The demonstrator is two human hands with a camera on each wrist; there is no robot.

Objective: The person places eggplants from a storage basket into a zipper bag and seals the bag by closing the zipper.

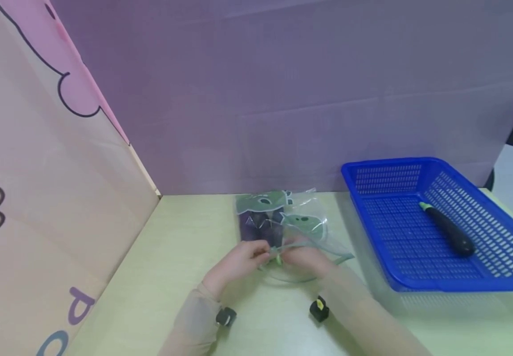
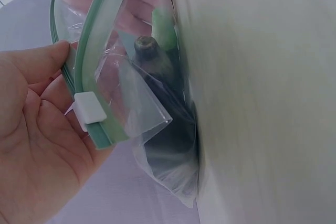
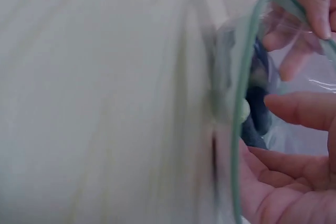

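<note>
A clear zip bag [image 1: 305, 225] with green printed shapes lies on the table, its mouth toward me. Inside are several dark purple eggplants [image 2: 170, 129], one with a light green stem end [image 2: 164, 29]. My left hand [image 1: 242, 260] pinches the bag's green-edged rim between thumb and fingers, close to the white slider [image 2: 89, 109]. Through the bag's mouth reaches my right hand [image 1: 305, 258]. In the right wrist view its thumb and fingers stand apart around the pale stem end [image 3: 245, 110], fingers extended behind the clear film.
A blue plastic basket [image 1: 394, 277] stands on the table at the right, with one dark eggplant [image 1: 449, 230] lying in it. The pale table [image 1: 185, 222] meets a purple backdrop [image 1: 283, 123] behind and a printed panel [image 1: 60, 198] on the left.
</note>
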